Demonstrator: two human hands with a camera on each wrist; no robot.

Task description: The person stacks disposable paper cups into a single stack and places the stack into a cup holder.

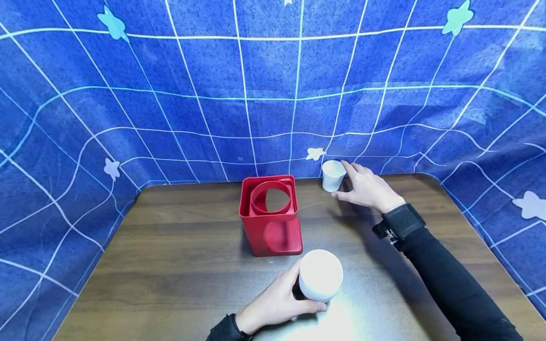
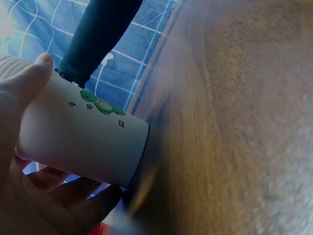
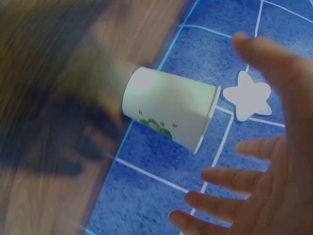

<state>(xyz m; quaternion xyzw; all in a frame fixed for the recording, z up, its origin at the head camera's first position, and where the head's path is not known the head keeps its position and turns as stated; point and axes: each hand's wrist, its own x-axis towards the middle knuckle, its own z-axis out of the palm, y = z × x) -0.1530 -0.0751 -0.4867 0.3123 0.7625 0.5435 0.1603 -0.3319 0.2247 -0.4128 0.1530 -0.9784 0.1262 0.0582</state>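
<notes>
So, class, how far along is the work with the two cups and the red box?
Nothing looks done: the red box holds no cup. In hand: the left hand grips the near cup, upright on the table; the right hand, fingers spread, reaches the far cup without gripping it. Left: both cups stand outside the box.

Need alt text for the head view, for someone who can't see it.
A left hand grips a white cup near the front of a wooden table, while the right hand, fingers spread, reaches a smaller white cup at the back. A red holder stands between.
</notes>
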